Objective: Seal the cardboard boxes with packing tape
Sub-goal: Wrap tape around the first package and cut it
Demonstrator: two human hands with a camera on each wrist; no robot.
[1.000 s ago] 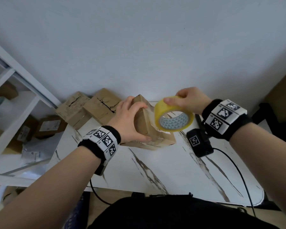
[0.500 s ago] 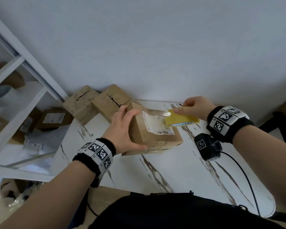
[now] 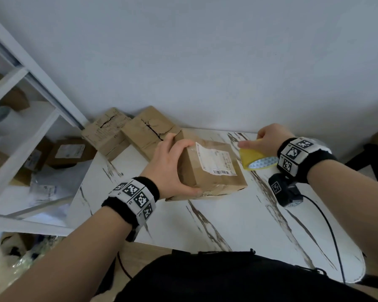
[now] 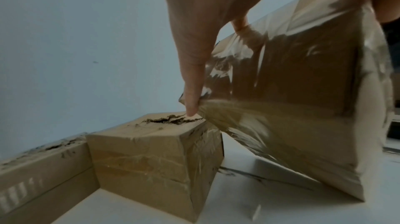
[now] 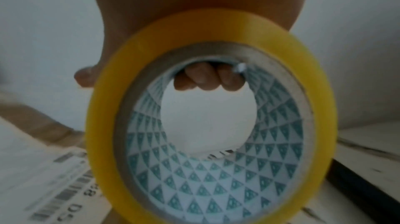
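A brown cardboard box (image 3: 214, 171) with a white shipping label lies on the marble-patterned table (image 3: 238, 225). My left hand (image 3: 172, 166) grips its left end, fingers over the top and thumb at the near side. In the left wrist view the box (image 4: 292, 91) is tilted, with shiny clear tape on its faces. My right hand (image 3: 268, 138) holds a yellow roll of packing tape (image 3: 258, 160) just past the box's right end. The right wrist view shows the tape roll (image 5: 212, 121) face on, with my fingers (image 5: 207, 79) curled through its patterned core.
Two worn cardboard boxes (image 3: 148, 129) with cracked tops stand against the wall behind the held box, one close to my left fingertips (image 4: 155, 159). A white shelf unit (image 3: 20, 118) with more parcels is at left. A black device (image 3: 284, 190) with a cable hangs under my right wrist.
The box has been turned down from standing on edge to lying label-up. My right hand has carried the tape roll across the box's top to its right end.
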